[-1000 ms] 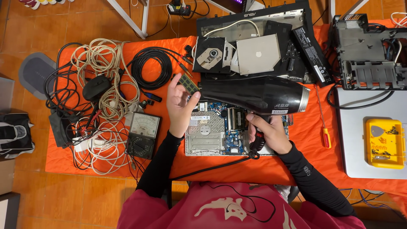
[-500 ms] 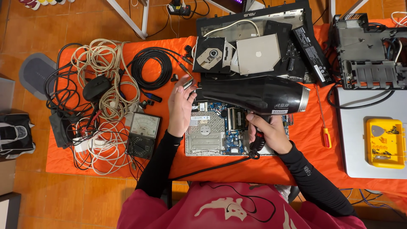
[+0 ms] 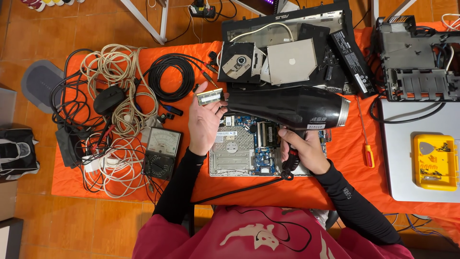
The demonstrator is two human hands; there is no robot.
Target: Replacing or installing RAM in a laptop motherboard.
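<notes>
Head view: left hand (image 3: 205, 122) holds memory module (image 3: 210, 97) beside hair dryer (image 3: 287, 106).

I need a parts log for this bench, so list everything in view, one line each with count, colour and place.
Memory module: one, green, held in the left hand's fingertips.
Hair dryer: one, black, over the circuit board.
Circuit board: one, blue and silver, centre of the cloth.
Multimeter: one, black with a pale dial, left of the board.
Cable coils: several, beige and black, left side.
Optical drive: one, black, above the dryer.
Screwdriver: one, orange and yellow handle, right of the dryer.
Parts box: one, yellow, far right.
Cloth: one, orange, under it all.
Left hand: pinching the module.
Right hand: gripping the dryer's handle.
</notes>
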